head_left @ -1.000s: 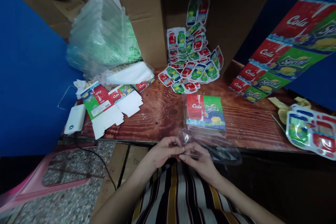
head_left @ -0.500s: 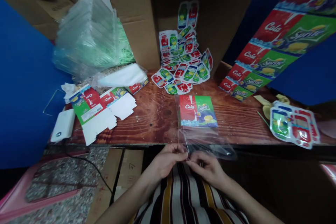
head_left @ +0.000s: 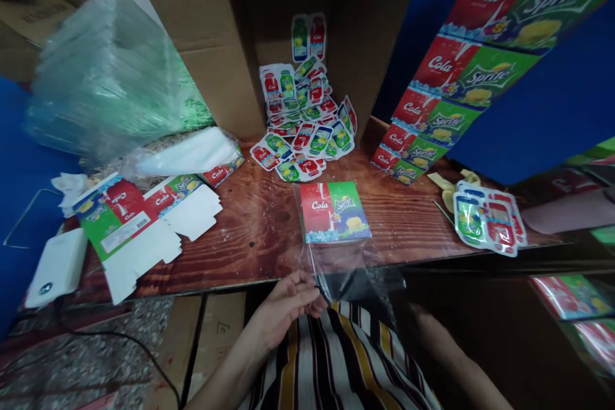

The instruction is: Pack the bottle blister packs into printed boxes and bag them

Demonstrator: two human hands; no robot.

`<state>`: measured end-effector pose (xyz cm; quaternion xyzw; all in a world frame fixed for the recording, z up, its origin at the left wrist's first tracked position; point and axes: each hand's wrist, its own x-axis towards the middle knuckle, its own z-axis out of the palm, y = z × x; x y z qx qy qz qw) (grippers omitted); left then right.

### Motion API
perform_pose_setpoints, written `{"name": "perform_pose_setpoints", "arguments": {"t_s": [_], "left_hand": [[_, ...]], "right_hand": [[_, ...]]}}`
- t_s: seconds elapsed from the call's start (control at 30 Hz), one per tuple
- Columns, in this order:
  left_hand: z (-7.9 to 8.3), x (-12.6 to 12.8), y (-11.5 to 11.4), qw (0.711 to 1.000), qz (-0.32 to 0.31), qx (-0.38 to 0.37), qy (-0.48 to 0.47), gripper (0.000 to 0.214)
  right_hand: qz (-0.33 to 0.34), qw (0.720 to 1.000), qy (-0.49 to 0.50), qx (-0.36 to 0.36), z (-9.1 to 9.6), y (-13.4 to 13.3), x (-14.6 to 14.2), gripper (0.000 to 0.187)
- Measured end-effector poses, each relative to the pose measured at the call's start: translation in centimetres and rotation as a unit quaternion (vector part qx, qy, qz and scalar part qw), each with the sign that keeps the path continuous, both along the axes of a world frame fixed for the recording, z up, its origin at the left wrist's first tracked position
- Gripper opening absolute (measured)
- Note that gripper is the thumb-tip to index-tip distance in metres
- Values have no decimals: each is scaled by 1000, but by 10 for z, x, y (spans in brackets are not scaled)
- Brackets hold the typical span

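One Cola/Sprite box (head_left: 335, 213) in a clear plastic bag (head_left: 339, 266), lying far and slightly right of the left hand (head_left: 291, 304), which pinches the bag's near end; right hand (head_left: 427, 327) too blurry to tell.

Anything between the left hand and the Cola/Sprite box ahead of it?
Only clear plastic film, running from the box to the left hand over the front edge of the wooden table; nothing else visible between.
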<state>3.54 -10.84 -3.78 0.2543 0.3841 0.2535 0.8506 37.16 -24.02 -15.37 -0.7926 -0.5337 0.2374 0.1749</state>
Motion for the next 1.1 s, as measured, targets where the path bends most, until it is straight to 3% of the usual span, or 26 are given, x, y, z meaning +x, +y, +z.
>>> {"name": "perform_pose_setpoints", "arguments": {"t_s": [0.07, 0.13, 0.2, 0.27, 0.33, 0.37, 0.43, 0.5, 0.6, 0.7, 0.8, 0.9, 1.0, 1.1], "left_hand": [[2, 3, 0, 1000, 2, 7, 9, 38], [2, 7, 1, 1000, 12, 6, 20, 36], [2, 9, 2, 999, 20, 8, 31, 34], [2, 10, 2, 999, 18, 13, 46, 34], [3, 10, 1, 998, 17, 15, 59, 35], [3, 9, 1, 998, 14, 15, 62, 35], [4, 7, 2, 997, 15, 28, 65, 34], [7, 4, 5, 996, 23, 63, 60, 29], [17, -1, 13, 991, 52, 113, 43, 21], [30, -5, 14, 993, 73, 87, 10, 16], [34, -10, 4, 997, 69, 34, -23, 18], [23, -17, -10, 999, 29, 37, -21, 19], [5, -23, -16, 995, -5, 79, 60, 23], [-8, -28, -15, 974, -29, 155, 162, 26]], "right_hand": [[-8, 995, 68, 79, 20, 14, -5, 17], [-66, 974, 161, 148, 48, 34, -14, 16], [-173, 920, 312, 166, 78, 56, -27, 27], [-194, 860, 467, 70, 103, 76, -40, 54], [-163, 834, 524, -63, 117, 89, -52, 67], [-136, 832, 525, -115, 120, 93, -57, 66], [-86, 838, 516, -154, 122, 97, -65, 50], [-59, 836, 531, -124, 121, 98, -71, 37], [-85, 809, 579, -61, 126, 101, -74, 29], [-113, 773, 624, -30, 139, 99, -74, 22], [-83, 744, 662, -44, 145, 87, -76, 20], [-64, 724, 682, -88, 133, 68, -82, 19], [-111, 740, 657, -94, 108, 56, -90, 16], [-160, 750, 640, -47, 88, 53, -94, 11]]}}
